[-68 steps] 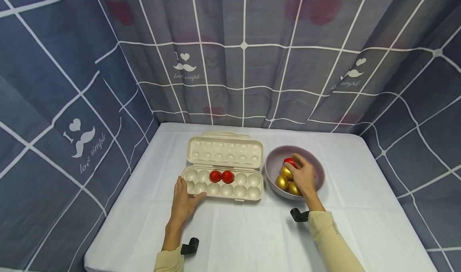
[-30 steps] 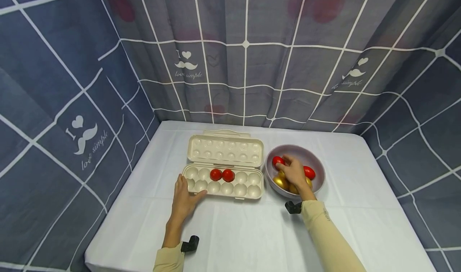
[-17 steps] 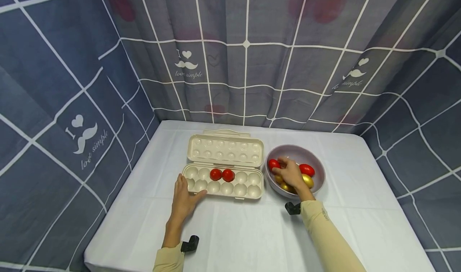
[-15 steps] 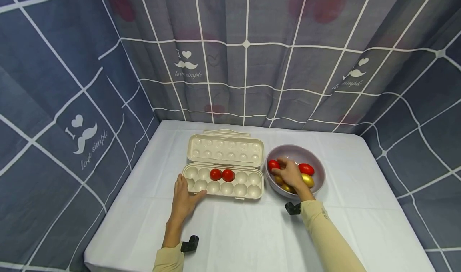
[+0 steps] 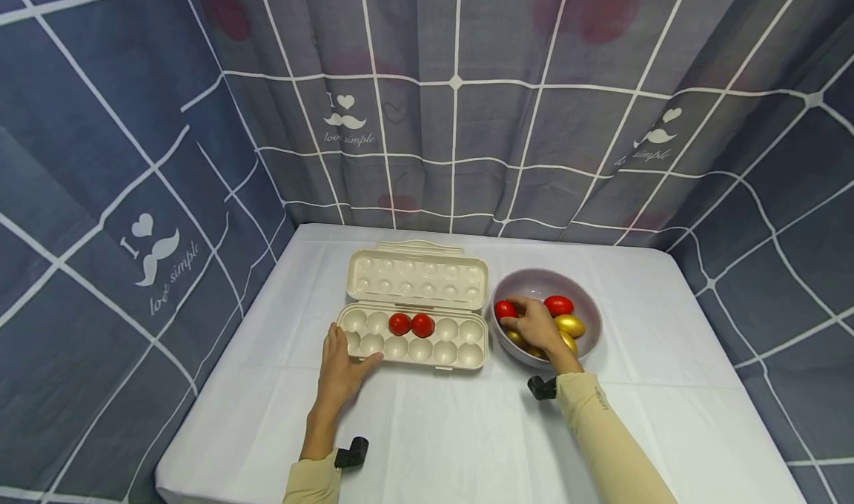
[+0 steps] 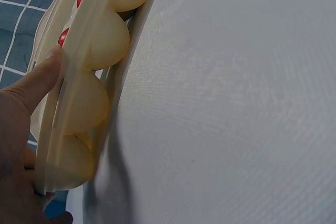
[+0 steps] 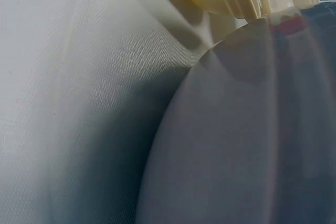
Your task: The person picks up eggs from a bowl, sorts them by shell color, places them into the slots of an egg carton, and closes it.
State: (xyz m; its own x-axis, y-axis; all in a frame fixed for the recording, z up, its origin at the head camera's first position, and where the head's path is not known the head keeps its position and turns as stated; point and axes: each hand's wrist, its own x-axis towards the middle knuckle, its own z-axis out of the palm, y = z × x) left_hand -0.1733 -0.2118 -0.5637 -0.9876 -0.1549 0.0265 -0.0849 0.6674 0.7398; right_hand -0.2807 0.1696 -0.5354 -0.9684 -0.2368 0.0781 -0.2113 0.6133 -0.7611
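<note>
An egg carton [image 5: 461, 336] in cream plastic lies with its lid raised on the table, two red eggs [image 5: 422, 325] side by side in its back row. At its left end my left hand [image 5: 339, 374] grips it; in the left wrist view the thumb [image 6: 39, 82] presses the rim. My right hand [image 5: 537, 327] is inside the mauve bowl [image 5: 590, 333], thumb and fingers about a red egg [image 5: 503, 310] near the bowl's left wall. Another red egg [image 5: 559, 305] and several gold eggs [image 5: 569, 325] lie in the bowl, some partly behind the hand. The right wrist view shows the bowl's outer wall [image 7: 220, 129], not the hand.
A white cloth [image 5: 454, 430] covers the table. Grey-blue curtains [image 5: 414, 156] with white grid lines stand behind it and at both sides. The carton's right end sits close beside the bowl. A black wrist camera [image 5: 352, 453] is on the left forearm.
My right hand has moved left and slightly nearer in the bowl, the red egg at its fingers shifting left with it. More gold eggs show on the right. The left hand stays on the carton.
</note>
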